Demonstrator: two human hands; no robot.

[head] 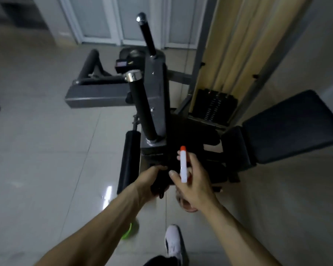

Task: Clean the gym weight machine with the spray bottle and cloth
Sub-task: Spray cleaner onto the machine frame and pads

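A spray bottle (183, 166), white-headed with an orange nozzle, is held in the right hand (195, 186) at lower centre of the frame; its body is largely hidden under the palm and no label can be read. A dark cloth (159, 187) is gripped in the left hand (149, 180) just beside it, its outline lost against the black near end of the weight machine (155, 89). A small panel (121, 64) at upper centre is too blurred to read, and the seat pad (296, 127) is cut off at the right edge.
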